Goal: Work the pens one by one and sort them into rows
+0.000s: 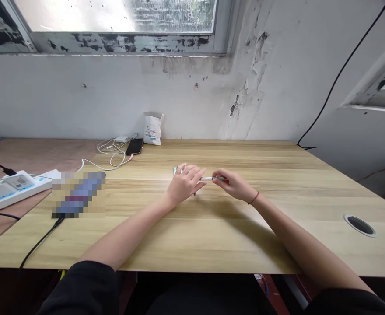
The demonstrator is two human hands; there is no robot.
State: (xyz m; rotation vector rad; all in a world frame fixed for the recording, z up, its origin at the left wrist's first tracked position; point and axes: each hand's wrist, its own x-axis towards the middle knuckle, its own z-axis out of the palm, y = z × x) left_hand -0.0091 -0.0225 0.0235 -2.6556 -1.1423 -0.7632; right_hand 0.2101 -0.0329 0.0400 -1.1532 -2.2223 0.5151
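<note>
Near the middle of the table, a slim white pen (207, 178) lies level between my two hands. My right hand (233, 183), with a red string at its wrist, pinches the pen's right part between thumb and fingers. My left hand (186, 181) has its fingers stretched out, palm down, at the pen's left end; whether it touches the pen I cannot tell. Beyond its fingertips shows a small pale green and white thing (175, 169), mostly hidden by the hand. A small dark tip (194, 194) peeks out below the palm, too small to name.
A white paper-like packet (153, 127) stands near the wall. Beside it lie a black phone (135, 146) and a looped white cable (113, 151). At left are a power strip (38, 186) and a blurred device (79, 195) with a black cable. A round cable hole (359, 225) is at right.
</note>
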